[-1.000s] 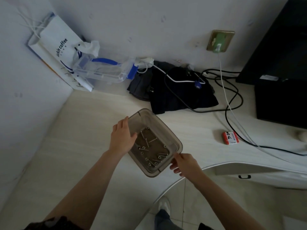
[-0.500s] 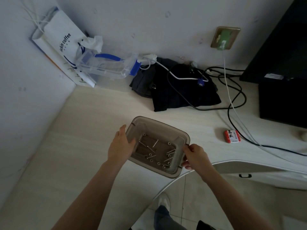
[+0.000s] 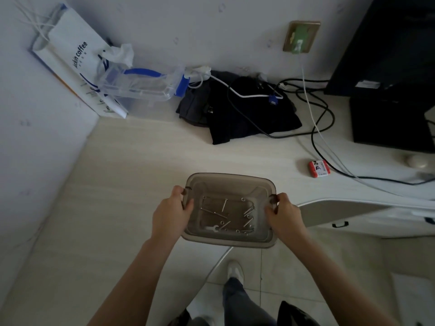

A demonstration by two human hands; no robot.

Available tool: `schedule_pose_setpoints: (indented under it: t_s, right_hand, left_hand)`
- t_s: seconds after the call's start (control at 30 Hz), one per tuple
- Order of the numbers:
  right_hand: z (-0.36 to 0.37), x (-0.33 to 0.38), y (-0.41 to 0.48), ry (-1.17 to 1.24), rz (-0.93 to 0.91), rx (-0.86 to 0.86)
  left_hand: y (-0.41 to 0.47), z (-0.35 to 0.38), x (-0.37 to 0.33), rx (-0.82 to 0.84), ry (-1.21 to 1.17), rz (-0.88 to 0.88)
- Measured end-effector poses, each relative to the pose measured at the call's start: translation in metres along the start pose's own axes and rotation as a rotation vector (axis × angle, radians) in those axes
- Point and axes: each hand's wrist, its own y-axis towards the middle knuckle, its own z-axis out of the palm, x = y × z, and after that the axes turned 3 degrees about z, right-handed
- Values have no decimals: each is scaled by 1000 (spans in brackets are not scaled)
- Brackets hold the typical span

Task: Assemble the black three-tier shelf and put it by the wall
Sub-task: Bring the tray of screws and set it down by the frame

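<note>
- A person's left hand (image 3: 170, 215) and right hand (image 3: 286, 216) grip the two short ends of a smoky translucent plastic container (image 3: 230, 176). On each hand the thumb is hooked over the rim and the fingers are curled round the end by its handle.
- A second earlier the container sat at a diagonal, with the left hand on its far-left rim and the right hand pinching its near corner. It now lies square to the person, one hand at each end.
- The container has come closer to the front edge of the pale desk (image 3: 117, 172), and its near side now juts out over the tiled floor. Whether it rests on the desk or is lifted cannot be told.
- Loose screws (image 3: 224, 205) lie scattered on its bottom, more towards the right than before, and a small flat wrench (image 3: 213, 228) lies near the front left corner.
- Beyond it, unmoved, are a black cloth (image 3: 247, 118) draped with cables (image 3: 326, 118) and a red packet (image 3: 319, 168) to the right. A clear box with a blue handle (image 3: 141, 88) stands beside a coffee-shop paper bag (image 3: 70, 57) in the corner.
</note>
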Motion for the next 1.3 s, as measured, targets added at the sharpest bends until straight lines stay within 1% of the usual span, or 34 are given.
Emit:
schedule_pose_setpoints:
  t_s: [0.13, 0.3, 0.43, 0.67, 0.8, 0.97, 1.13, 1.3]
  right_hand:
    - [2, -14, -27, 16, -1, -95]
    - [7, -28, -76, 69, -29, -260]
    - [21, -49, -133, 120, 24, -346]
    - [52, -94, -240, 264, 174, -452]
    - [65, -120, -300, 346, 248, -529]
    - [69, -161, -370, 342, 369, -642]
    - [70, -209, -430, 384, 507, -715]
    - [64, -260, -485, 398, 627, -775]
  left_hand:
    - [-26, 1, 4, -25, -86, 22]
    - [-65, 2, 12, -53, -136, 102]
    - [-106, 1, 21, -49, -182, 175]
    - [-175, 2, 41, 6, -227, 341]
    - [-214, 7, 42, 66, -232, 429]
    - [-265, 22, 32, 175, -239, 536]
    - [-311, 48, 6, 313, -237, 638]
    - [-359, 77, -29, 417, -212, 754]
